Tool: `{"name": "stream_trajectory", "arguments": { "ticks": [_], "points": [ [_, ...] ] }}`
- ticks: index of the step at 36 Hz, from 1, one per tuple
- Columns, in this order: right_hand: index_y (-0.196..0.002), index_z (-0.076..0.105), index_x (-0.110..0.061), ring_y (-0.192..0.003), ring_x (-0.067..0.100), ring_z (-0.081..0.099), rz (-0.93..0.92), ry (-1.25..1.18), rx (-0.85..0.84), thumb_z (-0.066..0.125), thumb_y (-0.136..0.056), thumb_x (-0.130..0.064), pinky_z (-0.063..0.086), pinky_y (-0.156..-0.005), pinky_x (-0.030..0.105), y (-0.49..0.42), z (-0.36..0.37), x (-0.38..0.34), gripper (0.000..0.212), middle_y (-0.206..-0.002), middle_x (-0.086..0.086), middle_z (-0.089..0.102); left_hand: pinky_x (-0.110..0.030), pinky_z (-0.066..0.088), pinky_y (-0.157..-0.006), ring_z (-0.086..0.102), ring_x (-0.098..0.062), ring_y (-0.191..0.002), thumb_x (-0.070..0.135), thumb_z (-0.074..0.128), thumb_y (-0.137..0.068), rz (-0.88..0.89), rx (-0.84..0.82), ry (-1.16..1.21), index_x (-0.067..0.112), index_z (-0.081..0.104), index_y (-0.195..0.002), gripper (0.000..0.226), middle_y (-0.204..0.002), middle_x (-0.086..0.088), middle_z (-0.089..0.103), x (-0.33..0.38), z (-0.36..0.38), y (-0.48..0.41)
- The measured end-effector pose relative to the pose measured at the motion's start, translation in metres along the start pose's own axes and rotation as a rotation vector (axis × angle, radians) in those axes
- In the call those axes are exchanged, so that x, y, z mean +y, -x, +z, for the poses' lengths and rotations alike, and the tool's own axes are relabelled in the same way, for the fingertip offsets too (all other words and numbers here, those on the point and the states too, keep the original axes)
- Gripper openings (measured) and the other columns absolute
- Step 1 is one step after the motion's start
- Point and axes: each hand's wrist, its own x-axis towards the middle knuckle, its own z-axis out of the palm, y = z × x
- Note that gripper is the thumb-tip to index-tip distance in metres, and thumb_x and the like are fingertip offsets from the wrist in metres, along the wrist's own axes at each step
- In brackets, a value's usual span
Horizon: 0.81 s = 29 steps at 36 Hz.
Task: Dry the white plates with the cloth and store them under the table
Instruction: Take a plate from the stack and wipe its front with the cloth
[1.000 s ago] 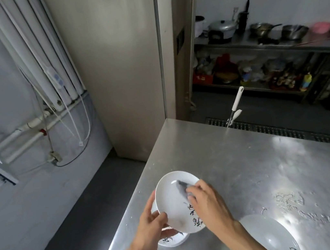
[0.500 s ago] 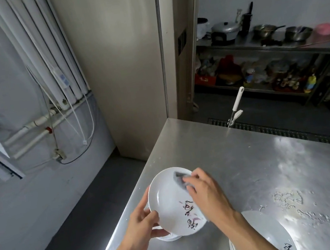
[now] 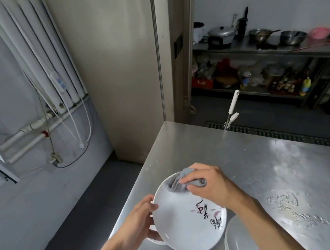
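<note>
A white plate with dark painted marks is held tilted above the near left corner of the steel table. My left hand grips its left rim. My right hand presses a bunched grey cloth against the plate's upper part. Under the held plate, part of another white plate shows on the table. A stack of white plates lies at the bottom edge, partly hidden by my right forearm.
A white-handled tool stands at the table's far edge. Beyond it run a floor drain grate and steel shelves with pots and bowls. Dark floor and white wall pipes lie to the left. Water stains mark the tabletop.
The cloth and my right hand have moved up to the plate's top rim. The plate has turned so its painted marks face me more, and my left hand has shifted along the rim.
</note>
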Motion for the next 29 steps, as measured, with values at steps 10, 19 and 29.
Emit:
{"name": "stream_trajectory", "arguments": {
  "ticks": [10,19,29],
  "points": [
    [-0.108,0.077,-0.034,-0.099,0.014,0.045,-0.074,0.476,0.063,0.069,-0.093,-0.03,0.039,-0.096,0.029,0.01,0.0,0.002,0.018,-0.116,-0.014,0.053,-0.046,0.065,-0.065,0.07,-0.036,-0.089,0.006,0.058,-0.079,0.107,0.053,0.074,0.033,0.058,-0.143,0.069,-0.118,-0.024,0.073,-0.004,-0.002,-0.018],
    [-0.11,0.077,-0.019,-0.099,0.02,0.052,0.008,0.503,0.041,0.062,-0.097,-0.013,0.046,-0.091,0.033,0.011,-0.006,-0.009,0.021,-0.11,-0.004,0.06,-0.045,0.064,-0.077,0.074,-0.027,-0.094,0.011,0.065,-0.068,0.132,0.086,0.129,0.028,0.071,-0.13,0.065,-0.113,-0.014,0.076,-0.013,-0.002,-0.017],
    [-0.107,0.078,-0.014,-0.096,0.018,0.059,0.075,0.393,0.163,0.063,-0.095,-0.008,0.048,-0.086,0.03,0.01,0.003,-0.024,0.02,-0.104,-0.002,0.061,-0.046,0.063,-0.08,0.074,-0.025,-0.096,0.004,0.059,-0.077,0.243,0.168,0.252,0.034,0.066,-0.137,0.068,-0.115,-0.01,0.074,-0.002,0.0,-0.014]
  ]
}}
